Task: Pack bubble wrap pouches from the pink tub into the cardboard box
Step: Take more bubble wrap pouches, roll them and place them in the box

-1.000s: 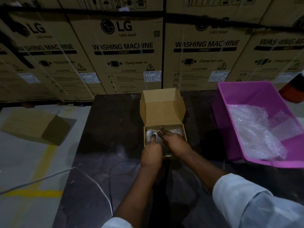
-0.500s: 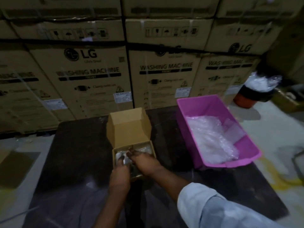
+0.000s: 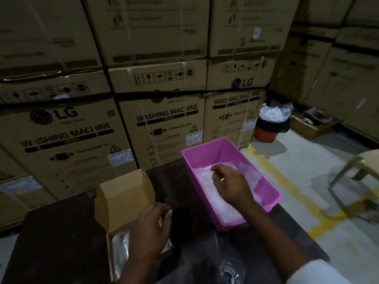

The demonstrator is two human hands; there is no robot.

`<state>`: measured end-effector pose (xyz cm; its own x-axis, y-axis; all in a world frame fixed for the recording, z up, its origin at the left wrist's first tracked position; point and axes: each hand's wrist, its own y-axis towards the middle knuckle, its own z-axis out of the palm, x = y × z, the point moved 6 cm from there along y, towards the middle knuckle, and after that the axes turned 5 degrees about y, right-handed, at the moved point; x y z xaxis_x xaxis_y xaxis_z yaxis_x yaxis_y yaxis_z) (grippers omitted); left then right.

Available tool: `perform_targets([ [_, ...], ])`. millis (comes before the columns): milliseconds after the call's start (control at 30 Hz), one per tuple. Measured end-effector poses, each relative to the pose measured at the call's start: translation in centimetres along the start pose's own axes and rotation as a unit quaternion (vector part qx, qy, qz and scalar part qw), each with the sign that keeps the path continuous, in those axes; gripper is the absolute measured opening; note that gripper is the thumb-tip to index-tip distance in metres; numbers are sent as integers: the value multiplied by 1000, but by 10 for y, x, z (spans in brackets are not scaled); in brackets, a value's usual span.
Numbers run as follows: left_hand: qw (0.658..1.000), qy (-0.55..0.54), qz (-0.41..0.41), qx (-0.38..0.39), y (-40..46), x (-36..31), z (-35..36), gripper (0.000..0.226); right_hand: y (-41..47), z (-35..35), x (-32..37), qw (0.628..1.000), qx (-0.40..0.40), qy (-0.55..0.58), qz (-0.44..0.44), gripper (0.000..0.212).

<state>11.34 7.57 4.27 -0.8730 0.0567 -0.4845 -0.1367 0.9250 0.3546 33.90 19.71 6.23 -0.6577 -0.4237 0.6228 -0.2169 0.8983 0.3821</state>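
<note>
Right hand [image 3: 227, 184] is down inside the rectangular pink plastic tub [image 3: 272, 198], fingers curled into the heap of clear bubble wrap pouches [image 3: 223, 208]. Looks like it's gathering or pinching one, but I can't tell whether a pouch is actually gripped yet; the fingertips are buried in the film.

Left hand [image 3: 150, 228] hovers over the small open brown cardboard box [image 3: 123, 199], fingers loosely spread, holding nothing.

Locations: the tub sits at the right edge of the dark tabletop [image 3: 57, 242], its far end towards the stacked cartons. The box stands just left of the tub, nearer the front edge, with its lid flap upright at the far side. Some pouches [image 3: 120, 251] are already in the box, along its left wall.

Handling, my judgement: pouches are very light, soft, floppy, no stiffness. Film is slick and they cling together, so expect more than one to come up at once. Not fragile, beyond popping bubbles. Pinch an edge or corner between thumb and fingers, don't scoop the middle.

Orientation: loose heap in the tub, individual pouches point every which way; the heap itself runs along the tub's long axis, near-right to far-left. Packed ones in the box seem to lie lengthwise along the left wall, front to back.
</note>
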Motion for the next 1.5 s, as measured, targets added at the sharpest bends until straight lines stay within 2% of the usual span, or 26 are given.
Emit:
perform_targets([
  [67, 998, -7, 55, 23, 18, -32, 12, 8, 14, 3, -56, 979, 110, -128, 114, 40],
  [133, 993, 11, 103, 63, 38, -63, 30, 14, 13, 13, -93, 942, 191, -225, 160, 47],
  [267, 976, 25, 168, 135, 89, -110, 69, 29, 10, 28, -124, 918, 208, -298, 156, 43],
  [400, 945, 91, 177, 261, 129, -128, 119, 42, 9, 38, -145, 910, 238, -288, 178, 38],
  [533, 909, 163, 159, 349, 142, -126, 161, 63, 17, 32, -153, 941, 203, -177, 205, 29],
  [633, 875, 216, 163, 402, 138, -120, 182, 65, 21, 27, -149, 952, 193, -103, 216, 29],
  [767, 878, 227, 145, 396, 133, -112, 202, 58, 20, 37, -145, 933, 271, -100, 214, 34],
  [867, 862, 272, 135, 405, 127, -98, 213, 60, 10, 53, -148, 909, 348, -67, 217, 39],
  [900, 862, 283, 136, 398, 128, -96, 215, 59, 8, 55, -148, 908, 352, -74, 213, 42],
  [1033, 875, 297, 147, 352, 136, -97, 215, 51, 17, 44, -155, 935, 227, -196, 190, 48],
  [1133, 889, 282, 132, 336, 138, -96, 215, 47, 19, 39, -144, 927, 206, -290, 118, 42],
  [1200, 899, 268, 125, 324, 140, -97, 214, 43, 20, 40, -139, 915, 221, -314, 125, 36],
  [1267, 906, 253, 124, 315, 141, -99, 212, 40, 24, 44, -136, 913, 206, -338, 97, 41],
  [1433, 929, 196, 100, 297, 146, -100, 209, 38, 48, 36, -137, 918, 167, -333, 134, 53],
  [1500, 933, 178, 111, 293, 148, -102, 210, 38, 51, 27, -140, 912, 175, -308, 207, 32],
])
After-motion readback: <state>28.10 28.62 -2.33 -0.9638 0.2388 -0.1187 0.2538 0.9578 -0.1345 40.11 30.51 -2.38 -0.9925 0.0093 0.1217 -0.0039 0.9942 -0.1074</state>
